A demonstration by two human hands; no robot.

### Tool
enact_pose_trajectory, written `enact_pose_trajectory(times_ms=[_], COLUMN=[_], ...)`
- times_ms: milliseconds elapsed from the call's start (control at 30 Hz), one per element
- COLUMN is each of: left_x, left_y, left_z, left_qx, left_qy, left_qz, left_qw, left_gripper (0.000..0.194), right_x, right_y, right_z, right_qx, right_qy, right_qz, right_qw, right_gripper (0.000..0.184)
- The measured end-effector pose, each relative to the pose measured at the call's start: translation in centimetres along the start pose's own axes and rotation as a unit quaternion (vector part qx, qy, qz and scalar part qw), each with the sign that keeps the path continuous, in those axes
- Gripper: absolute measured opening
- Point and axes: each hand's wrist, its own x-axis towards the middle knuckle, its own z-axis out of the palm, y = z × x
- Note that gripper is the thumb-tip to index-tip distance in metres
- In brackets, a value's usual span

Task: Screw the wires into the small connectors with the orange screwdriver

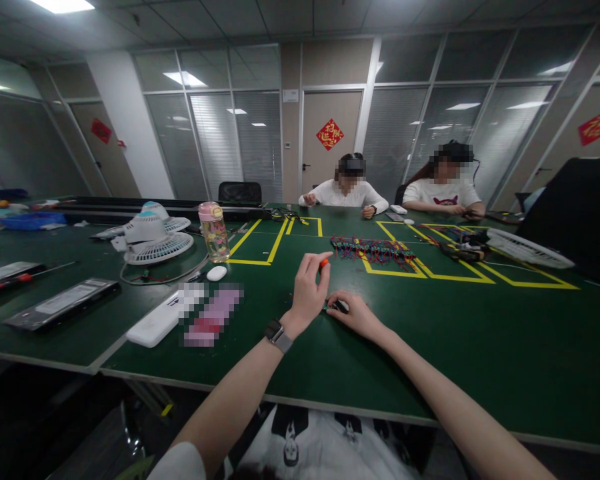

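Both forearms bare, extended forward, converging. Left forearm (230,400) slanting up and inward; left wrist (296,322) nearly straight. Left hand (307,293) upright, higher of two, fingers bent, thumb and index finger in pinch. Right forearm (445,393) slanting inward; right hand (356,315) low, fingers curled, just beside left.
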Motion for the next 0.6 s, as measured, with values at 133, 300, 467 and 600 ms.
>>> enact_pose_trajectory(times_ms=[133,300,467,600], left_x=[0.05,0.13,0.11,0.08], left_y=[-0.01,0.20,0.26,0.30], left_z=[-0.05,-0.13,-0.19,-0.23], left_qx=[-0.007,0.019,-0.021,0.004], left_qy=[-0.006,0.006,-0.019,0.008], left_qz=[-0.003,-0.010,-0.002,0.001], left_qw=[1.000,1.000,1.000,1.000], left_gripper=[0.027,0.022,0.028,0.023], right_x=[0.00,-0.03,-0.06,-0.07], right_y=[0.11,0.07,-0.15,-0.23], right_z=[-0.01,-0.11,-0.27,-0.30], right_qx=[0.003,0.004,0.006,0.007], right_qy=[-0.002,-0.005,-0.010,-0.010], right_qz=[-0.004,-0.006,-0.007,-0.007], right_qw=[1.000,1.000,1.000,1.000], right_gripper=[0.006,0.006,0.006,0.006])
